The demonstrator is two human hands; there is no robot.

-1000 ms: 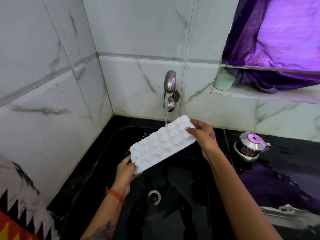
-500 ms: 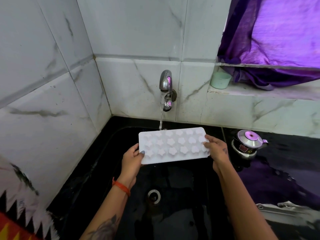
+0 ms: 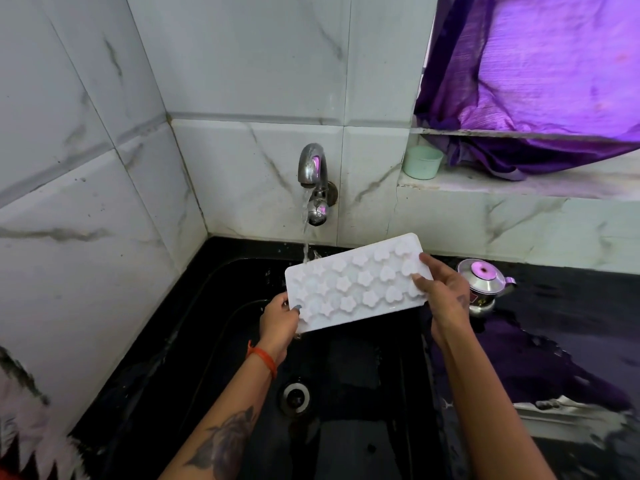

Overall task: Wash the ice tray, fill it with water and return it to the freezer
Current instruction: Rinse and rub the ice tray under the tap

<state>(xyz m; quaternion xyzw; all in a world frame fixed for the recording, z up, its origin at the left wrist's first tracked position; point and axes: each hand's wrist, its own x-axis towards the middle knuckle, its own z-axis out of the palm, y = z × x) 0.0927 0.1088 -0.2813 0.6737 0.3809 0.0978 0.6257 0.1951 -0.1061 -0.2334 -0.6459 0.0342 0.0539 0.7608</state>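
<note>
A white ice tray (image 3: 356, 282) with flower- and heart-shaped cells is held over the black sink (image 3: 346, 393), its right end raised. My left hand (image 3: 278, 317) grips its lower left corner, thumb on top. My right hand (image 3: 440, 289) holds its right end, fingers curled over the cells. The metal tap (image 3: 311, 168) on the tiled wall runs, and its stream lands at the tray's back left edge.
A steel pot lid (image 3: 483, 278) sits on the wet black counter right of the sink. A pale green cup (image 3: 423, 162) stands on the marble ledge under a purple curtain (image 3: 540, 81). The sink drain (image 3: 295, 398) lies below the tray. Tiled walls close the left and back.
The tray went from steeply tilted to level, and now its right end is raised again. Both hands kept their hold. The stream now strikes the tray's back left edge.
</note>
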